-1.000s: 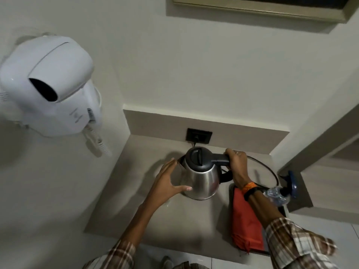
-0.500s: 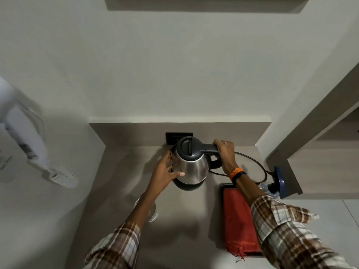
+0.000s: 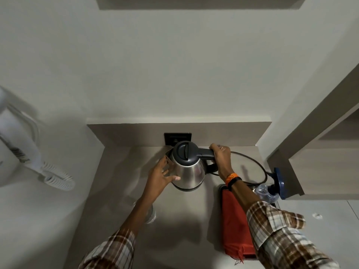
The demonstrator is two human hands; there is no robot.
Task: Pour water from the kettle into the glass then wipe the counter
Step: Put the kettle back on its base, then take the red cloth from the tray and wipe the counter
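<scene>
A steel kettle with a dark lid stands upright at the back of the grey counter. My right hand grips its black handle. My left hand rests flat against the kettle's left side, fingers spread, thumb on the steel. A clear glass stands on the counter nearer to me, mostly hidden under my left forearm. A folded red cloth lies on a dark tray at the right, partly under my right sleeve.
A black wall socket sits just behind the kettle. A black cord loops right towards a blue-capped plastic bottle. A white wall-mounted hair dryer with coiled cord hangs at the left. A cabinet edge juts in at the right.
The view has tilted and shifted, so the hair dryer slid to the left edge and the glass came into sight. Both hands stay on the kettle, which sits lower, near its base.
</scene>
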